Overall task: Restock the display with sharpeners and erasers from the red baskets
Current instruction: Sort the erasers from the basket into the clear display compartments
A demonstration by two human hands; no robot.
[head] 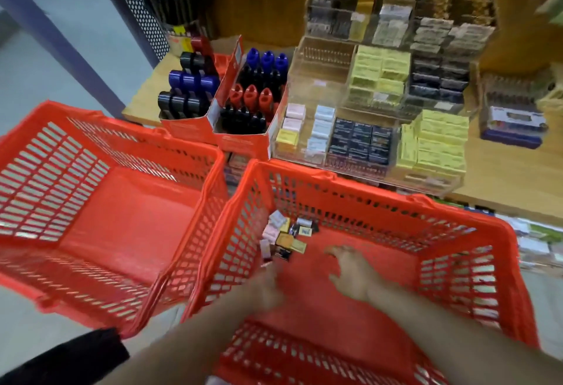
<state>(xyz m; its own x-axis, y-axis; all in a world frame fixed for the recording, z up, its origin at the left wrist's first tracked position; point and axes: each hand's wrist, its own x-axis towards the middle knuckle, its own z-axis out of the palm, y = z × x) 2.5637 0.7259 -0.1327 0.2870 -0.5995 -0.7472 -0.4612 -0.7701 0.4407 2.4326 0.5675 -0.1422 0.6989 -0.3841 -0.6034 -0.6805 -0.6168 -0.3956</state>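
1. Both your hands are inside the right red basket, which sits in front of the worktop.
2. Your left hand reaches toward the basket's left inner corner. It is blurred, so I cannot tell whether its grip is apart or together.
3. Your right hand hovers over the bare basket floor with fingers spread and relaxed; its grip is apart and holds nothing.
4. A small pile of erasers lies on the basket floor in the far-left corner, just beyond your left hand. Whether the hand touches the pile cannot be told.
5. The left red basket stands beside the right one, their rims close together.
6. On the worktop, two red cardboard trays hold upright blue, black and red sharpeners.
7. To the right of the trays, a clear tiered display holds stacked small boxes in yellow, dark and pale colours. One upper-left compartment shows little stock.
8. A black sleeve shows at the lower left edge.
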